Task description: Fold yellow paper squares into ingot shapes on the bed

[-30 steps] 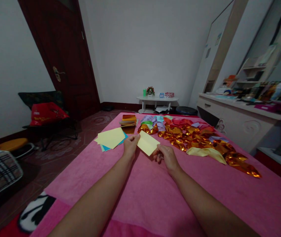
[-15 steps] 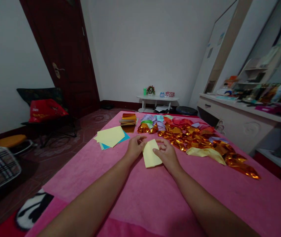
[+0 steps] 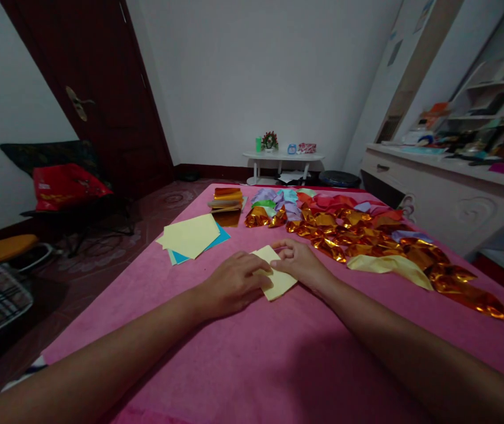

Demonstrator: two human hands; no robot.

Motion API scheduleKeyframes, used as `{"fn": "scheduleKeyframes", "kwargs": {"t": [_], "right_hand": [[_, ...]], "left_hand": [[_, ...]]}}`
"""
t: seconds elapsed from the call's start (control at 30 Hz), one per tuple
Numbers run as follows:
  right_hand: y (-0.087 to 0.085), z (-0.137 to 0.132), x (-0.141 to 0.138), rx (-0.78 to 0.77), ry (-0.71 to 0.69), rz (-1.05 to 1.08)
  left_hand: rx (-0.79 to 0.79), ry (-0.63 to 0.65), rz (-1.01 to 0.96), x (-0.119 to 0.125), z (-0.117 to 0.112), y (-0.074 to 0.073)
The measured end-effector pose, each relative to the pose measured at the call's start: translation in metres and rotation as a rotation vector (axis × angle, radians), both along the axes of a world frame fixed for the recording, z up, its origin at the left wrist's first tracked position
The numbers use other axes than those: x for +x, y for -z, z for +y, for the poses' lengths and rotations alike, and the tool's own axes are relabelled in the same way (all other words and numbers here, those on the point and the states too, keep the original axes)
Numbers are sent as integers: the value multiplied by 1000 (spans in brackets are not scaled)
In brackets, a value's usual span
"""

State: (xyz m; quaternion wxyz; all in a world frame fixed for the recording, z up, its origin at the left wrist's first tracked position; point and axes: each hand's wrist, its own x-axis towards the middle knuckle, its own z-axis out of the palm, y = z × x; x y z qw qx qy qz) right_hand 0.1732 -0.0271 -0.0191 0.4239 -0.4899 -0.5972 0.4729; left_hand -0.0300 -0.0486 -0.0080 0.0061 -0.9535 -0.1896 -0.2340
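Observation:
A folded sheet of pale yellow paper [image 3: 279, 285] lies tilted on the pink cloth in front of me. My left hand [image 3: 238, 281] is closed over its left edge, fingers bent across the surface. At the upper right edge my right hand [image 3: 298, 262] grips the paper, thumb on top and fingers curled behind. The fold's underside is hidden. Left of my hands is a loose stack of flat yellow sheets [image 3: 192, 232] with a blue sheet [image 3: 223, 235] showing beneath.
Behind my hands sits a pile of shiny gold folded foil pieces [image 3: 335, 235], with coloured paper pieces [image 3: 273, 200] beyond. A twisted yellow piece [image 3: 388, 265] lies to the right. Gold foil sheets [image 3: 227, 203] are stacked at the back left of the pink cloth [image 3: 216, 365].
My left hand has come over the paper's left side, its fingers now lying across it. The paper has turned slightly. The head view has shifted and dipped a little.

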Motion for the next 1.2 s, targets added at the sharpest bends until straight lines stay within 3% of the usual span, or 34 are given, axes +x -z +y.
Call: {"fn": "scheduleKeyframes", "kwargs": {"t": [0.17,0.33,0.47,0.97,1.2], "right_hand": [[-8,-16,12,390,60,-393],[-7,-48,22,325,-129,-524],[0,-63,26,396,-192,-532],[-2,-64,31,359,-209,-537],[-3,-65,30,386,-213,-575]], "left_hand": [[-50,13,62,0,3,8],[-185,9,-8,-2,4,12],[-307,22,-86,0,5,10],[-684,-147,-255,15,5,9],[-768,-43,-284,10,8,9]]}}
